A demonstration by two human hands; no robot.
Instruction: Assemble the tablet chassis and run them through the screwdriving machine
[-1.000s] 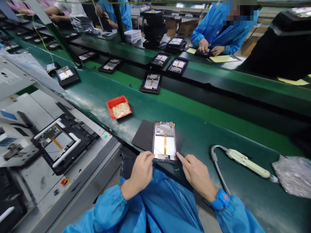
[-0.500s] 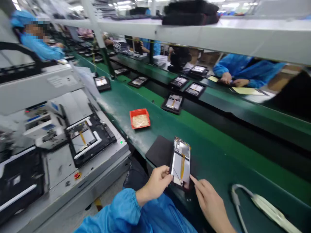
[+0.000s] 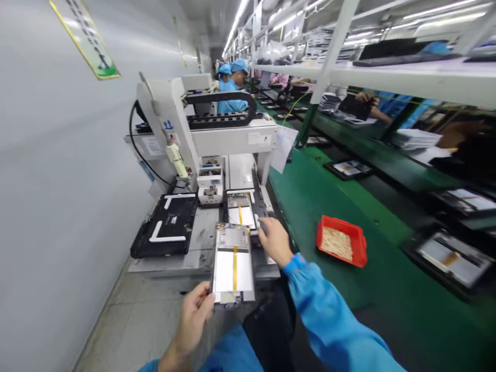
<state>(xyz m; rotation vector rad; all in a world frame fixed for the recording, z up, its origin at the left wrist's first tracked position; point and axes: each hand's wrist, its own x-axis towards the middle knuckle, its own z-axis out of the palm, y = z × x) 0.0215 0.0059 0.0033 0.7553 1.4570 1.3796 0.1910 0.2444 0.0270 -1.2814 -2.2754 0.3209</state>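
Observation:
My left hand [image 3: 195, 311] pinches the lower left corner of an opened tablet [image 3: 233, 268], its white battery area crossed by an orange ribbon strip. The tablet is held up in front of a white benchtop machine [image 3: 232, 140]. Beyond it, a second opened tablet [image 3: 241, 217] lies in a black fixture [image 3: 260, 207] on the machine bed, partly hidden by the held one. At the right edge of that second tablet, my right hand [image 3: 276, 238] reaches in with thumb and forefinger apart; whether it touches the tablet is unclear.
Left on the bed sits another black fixture [image 3: 174, 222] with white corner strips. To the right, a red tray [image 3: 362, 247] of small pale pieces rests on the green bench [image 3: 302, 206]. More opened tablets [image 3: 455, 256] lie along the line. Co-workers in blue [image 3: 232, 98] sit farther off.
The view has swung left from the bench to the machine. The tablet has come along in my left hand, while my right hand has left it and reached to the fixture.

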